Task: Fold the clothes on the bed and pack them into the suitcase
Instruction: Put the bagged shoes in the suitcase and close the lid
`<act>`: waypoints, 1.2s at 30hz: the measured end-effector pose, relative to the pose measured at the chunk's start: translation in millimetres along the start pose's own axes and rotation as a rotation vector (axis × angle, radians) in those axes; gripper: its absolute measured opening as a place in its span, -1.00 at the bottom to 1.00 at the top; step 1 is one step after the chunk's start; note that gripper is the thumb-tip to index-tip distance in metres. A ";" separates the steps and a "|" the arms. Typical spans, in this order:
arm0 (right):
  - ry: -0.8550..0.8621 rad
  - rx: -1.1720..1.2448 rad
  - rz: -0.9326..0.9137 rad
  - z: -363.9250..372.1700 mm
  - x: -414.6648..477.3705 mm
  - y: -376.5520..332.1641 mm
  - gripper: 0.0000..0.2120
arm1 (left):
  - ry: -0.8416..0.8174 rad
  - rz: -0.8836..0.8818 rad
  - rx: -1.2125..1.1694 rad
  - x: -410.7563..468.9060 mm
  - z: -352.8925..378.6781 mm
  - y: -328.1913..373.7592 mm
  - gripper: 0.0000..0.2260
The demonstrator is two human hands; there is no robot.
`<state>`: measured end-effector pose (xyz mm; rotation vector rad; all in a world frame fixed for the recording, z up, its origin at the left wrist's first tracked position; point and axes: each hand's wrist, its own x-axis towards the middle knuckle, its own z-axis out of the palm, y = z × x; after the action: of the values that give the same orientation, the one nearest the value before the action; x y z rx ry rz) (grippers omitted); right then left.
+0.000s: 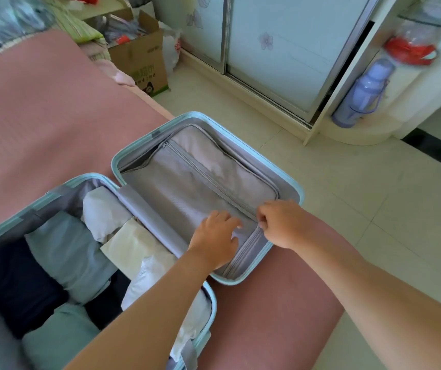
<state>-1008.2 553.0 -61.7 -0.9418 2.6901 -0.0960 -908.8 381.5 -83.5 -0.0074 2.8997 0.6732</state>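
While the left hand (215,237) lies spread on the smooth grey fabric liner (187,182) of the rounded suitcase (196,115), the right hand (280,222) pinches its zip (243,252) beside

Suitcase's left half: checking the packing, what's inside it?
Folded clothes fill it: white, cream, blue-grey, navy and green pieces. The left forearm hides some, and anything beneath the top layer is covered.
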 end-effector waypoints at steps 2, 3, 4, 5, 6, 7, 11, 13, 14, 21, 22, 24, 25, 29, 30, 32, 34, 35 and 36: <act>0.075 -0.061 0.042 -3.6 14.0 28.7 -0.92 | -0.038 0.005 -0.020 25.5 -4.7 9.4 -0.65; 0.115 -0.076 0.064 -4.0 21.7 42.3 -0.91 | -0.062 0.009 -0.032 39.6 -6.7 15.1 -0.62; 0.163 -0.080 0.072 -3.5 29.5 54.5 -0.92 | -0.085 0.007 -0.043 53.6 -8.7 21.2 -0.60; 0.208 -0.082 0.069 -1.9 37.9 65.6 -0.92 | -0.105 -0.001 -0.051 68.4 -10.1 27.3 -0.58; 0.241 -0.084 0.062 -1.5 45.9 74.6 -0.91 | -0.124 -0.017 -0.067 83.0 -10.7 33.0 -0.56; 0.272 -0.078 0.053 -0.4 54.2 82.9 -0.90 | -0.145 -0.040 -0.091 97.5 -11.1 37.8 -0.55; 0.339 0.065 0.036 -5.9 86.1 104.8 -0.92 | -0.171 -0.127 -0.181 154.2 -7.3 52.6 -0.74; 0.300 0.130 -0.012 -8.9 100.7 111.6 -0.94 | -0.149 -0.167 -0.159 175.9 -2.8 55.7 -0.88; 0.280 0.173 -0.028 -9.8 107.1 114.3 -0.95 | -0.119 -0.197 -0.171 183.6 -1.2 54.9 -0.89; 0.153 0.474 0.031 -9.1 138.5 122.6 -0.96 | 0.000 -0.331 -0.488 207.7 6.3 28.7 -0.93; 0.129 0.491 0.051 -9.4 141.3 121.0 -0.97 | 0.001 -0.339 -0.500 209.0 6.1 25.9 -0.91; 0.062 0.557 0.105 -13.0 146.8 118.5 -0.95 | -0.023 -0.357 -0.507 210.8 5.8 23.2 -0.92; 0.028 0.606 0.137 -15.6 149.3 117.1 -0.91 | -0.030 -0.367 -0.503 211.6 6.1 21.8 -0.93; 0.025 0.667 0.218 -19.2 150.9 110.9 -0.73 | 0.001 -0.417 -0.426 212.4 8.6 19.2 -0.92; 0.060 0.614 0.210 -17.6 148.9 109.5 -0.75 | 0.005 -0.411 -0.414 213.0 7.9 18.9 -0.90; 0.088 0.428 0.147 -12.3 142.7 103.2 -0.84 | 0.000 -0.391 -0.361 216.8 1.5 16.0 -0.91; 0.200 0.144 0.036 -3.1 142.2 95.9 -0.78 | 0.028 -0.398 -0.290 223.3 -12.1 5.3 -0.90; 0.251 0.008 0.001 1.0 144.6 91.0 -0.76 | 0.047 -0.405 -0.274 227.6 -21.2 -2.7 -0.89; 0.310 -0.078 -0.006 4.9 147.9 87.1 -0.72 | 0.066 -0.414 -0.270 232.2 -30.2 -11.6 -0.89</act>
<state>-1169.2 529.9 -116.7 -1.0340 2.9931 -0.1507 -1142.2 365.4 -99.1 -0.6512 2.7087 0.9822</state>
